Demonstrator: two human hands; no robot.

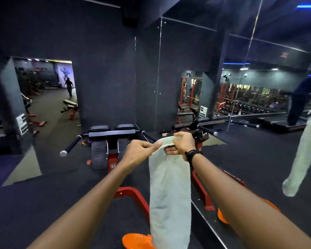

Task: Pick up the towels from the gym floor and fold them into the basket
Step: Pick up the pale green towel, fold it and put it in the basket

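A long pale green towel (169,191) hangs straight down in front of me, folded into a narrow strip. My left hand (139,153) pinches its top edge from the left. My right hand (182,145), with a black band on the wrist, grips the top edge from the right. Both arms are stretched out at chest height. An orange basket (136,240) sits on the dark floor below the towel, its rim partly hidden behind the cloth. A mirror on the right reflects the towel (302,159) and the basket (222,215).
A red and black gym machine (112,141) with padded rollers and side bars stands just ahead. Its red base frame (133,196) reaches toward the basket. Mirror walls cover the right side. A doorway at the left shows benches and a distant person (69,86).
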